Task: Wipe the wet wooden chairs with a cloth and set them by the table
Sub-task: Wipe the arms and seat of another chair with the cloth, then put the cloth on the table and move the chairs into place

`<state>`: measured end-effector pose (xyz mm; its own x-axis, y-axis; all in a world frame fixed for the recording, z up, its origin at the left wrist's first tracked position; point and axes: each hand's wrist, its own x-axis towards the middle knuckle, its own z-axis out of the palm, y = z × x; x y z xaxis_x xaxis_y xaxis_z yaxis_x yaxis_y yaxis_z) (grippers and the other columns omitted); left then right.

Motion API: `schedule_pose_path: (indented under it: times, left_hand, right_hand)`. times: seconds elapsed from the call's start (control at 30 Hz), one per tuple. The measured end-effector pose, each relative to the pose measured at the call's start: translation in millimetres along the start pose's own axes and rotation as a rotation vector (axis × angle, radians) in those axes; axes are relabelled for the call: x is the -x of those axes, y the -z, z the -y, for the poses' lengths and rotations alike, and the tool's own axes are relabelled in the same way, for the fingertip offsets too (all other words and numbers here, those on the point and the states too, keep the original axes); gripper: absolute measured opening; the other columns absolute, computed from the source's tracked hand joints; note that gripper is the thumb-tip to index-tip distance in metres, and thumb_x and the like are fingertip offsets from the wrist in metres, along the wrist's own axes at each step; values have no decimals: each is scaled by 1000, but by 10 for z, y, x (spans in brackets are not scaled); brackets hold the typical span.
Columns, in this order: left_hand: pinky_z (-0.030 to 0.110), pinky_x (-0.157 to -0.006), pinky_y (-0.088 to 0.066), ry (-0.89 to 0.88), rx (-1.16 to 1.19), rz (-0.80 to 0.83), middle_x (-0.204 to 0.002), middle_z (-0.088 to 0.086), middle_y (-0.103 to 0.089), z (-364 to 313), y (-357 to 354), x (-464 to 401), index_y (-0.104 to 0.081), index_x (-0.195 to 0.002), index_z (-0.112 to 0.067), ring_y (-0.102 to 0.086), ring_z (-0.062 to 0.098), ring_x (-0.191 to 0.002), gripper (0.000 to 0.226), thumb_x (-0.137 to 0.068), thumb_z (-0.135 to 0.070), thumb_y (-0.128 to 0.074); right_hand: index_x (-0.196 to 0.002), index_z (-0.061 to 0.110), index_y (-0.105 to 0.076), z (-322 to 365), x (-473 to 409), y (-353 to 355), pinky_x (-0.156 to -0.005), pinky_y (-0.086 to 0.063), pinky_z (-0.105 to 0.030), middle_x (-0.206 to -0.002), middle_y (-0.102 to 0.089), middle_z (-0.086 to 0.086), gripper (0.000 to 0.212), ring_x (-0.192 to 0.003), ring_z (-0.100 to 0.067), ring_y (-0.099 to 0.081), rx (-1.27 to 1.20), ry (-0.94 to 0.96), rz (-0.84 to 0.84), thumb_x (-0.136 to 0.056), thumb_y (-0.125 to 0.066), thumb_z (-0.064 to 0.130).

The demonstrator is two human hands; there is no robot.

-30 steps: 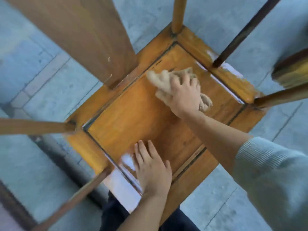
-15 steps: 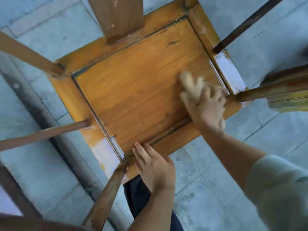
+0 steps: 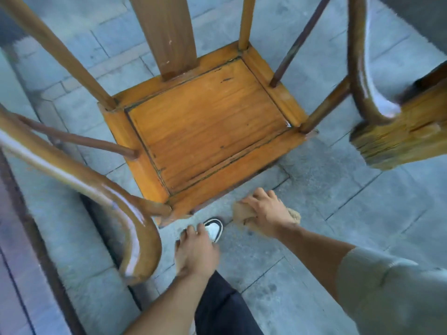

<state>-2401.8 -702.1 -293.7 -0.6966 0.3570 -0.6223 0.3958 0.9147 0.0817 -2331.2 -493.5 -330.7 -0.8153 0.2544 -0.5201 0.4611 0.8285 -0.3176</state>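
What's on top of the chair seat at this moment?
Nothing rests on the chair seat; its wood panel shows bare. The right hand holds the cloth off the seat, over the paving. The seat's underside is hidden.

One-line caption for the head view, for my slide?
Right hand holding a beige cloth clear of the orange-brown wooden chair seat; left hand empty above grey paving.

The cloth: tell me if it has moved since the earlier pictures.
Yes. The cloth, in the right hand, came off the chair seat, past its near edge.

Grey stone-paved floor [image 3: 326, 170], dark joint lines, soft even daylight
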Motion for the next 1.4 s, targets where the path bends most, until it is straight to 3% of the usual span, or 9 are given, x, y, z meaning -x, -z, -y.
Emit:
schedule_pose_path:
  times: [0.2, 0.37, 0.57, 0.7, 0.93, 1.1, 1.4]
  left_hand:
    - [39, -100, -40, -272, -41, -159, -141, 3, -42, -213, 834, 639, -35, -143, -17, -41, 24, -129, 54, -92, -32, -45]
    - [43, -107, -37, -403, -90, -250, -145, 8, -40, -541, 1689, 980, -33, -147, -15, -37, 28, -134, 59, -95, -39, -46]
    - [44, -110, -34, -478, -4, -380, -149, 7, -38, -1132, 2628, 1352, -30, -150, -14, -37, 28, -135, 64, -94, -40, -46]
    - [45, -108, -35, -522, 84, -447, -148, 8, -40, -1730, 3128, 1434, -33, -149, -15, -39, 30, -134, 64, -93, -40, -49]
    - [41, -109, -36, -588, -7, -508, -139, 9, -47, -2941, 3660, 1337, -42, -141, -15, -42, 29, -131, 58, -91, -42, -51]
    - [43, -109, -34, -568, -107, -482, -142, 9, -43, -3878, 3838, 1126, -38, -144, -16, -40, 29, -133, 59, -91, -41, -47]
    - [46, -113, -31, -517, -162, -459, -145, 13, -42, -5345, 4075, 681, -37, -144, -14, -38, 31, -135, 60, -93, -44, -48]
  right_hand:
    - [-136, 27, -57, -60, 979, 956, -93, -45, -42, -113, -47, -5, 57, -97, -35, -48, -222, -124, -342, -81, -69, 26]
    - [-136, 30, -57, 103, 1625, 1856, -90, -41, -35, -109, -43, 1, 72, -97, -31, -49, -330, -193, -534, -71, -50, 59]
    - [-134, 34, -58, -54, 2271, 2751, -94, -43, -35, -116, -51, -3, 70, -103, -27, -52, -362, -229, -736, -70, -52, 62]
    - [-131, 41, -55, -378, 2517, 3237, -98, -43, -39, -112, -46, 4, 48, -109, -27, -50, -381, -267, -791, -84, -66, 38]
    - [-132, 42, -55, -1193, 2593, 4025, -95, -38, -35, -111, -43, 9, 46, -108, -16, -42, -413, -280, -885, -88, -65, 41]
    - [-134, 40, -55, -1965, 2433, 4479, -97, -43, -39, -112, -44, 5, 44, -110, -22, -46, -452, -264, -906, -91, -65, 37]
    - [-132, 42, -54, -3079, 1737, 5082, -93, -40, -35, -106, -42, 7, 44, -105, -21, -44, -543, -248, -849, -90, -65, 39]
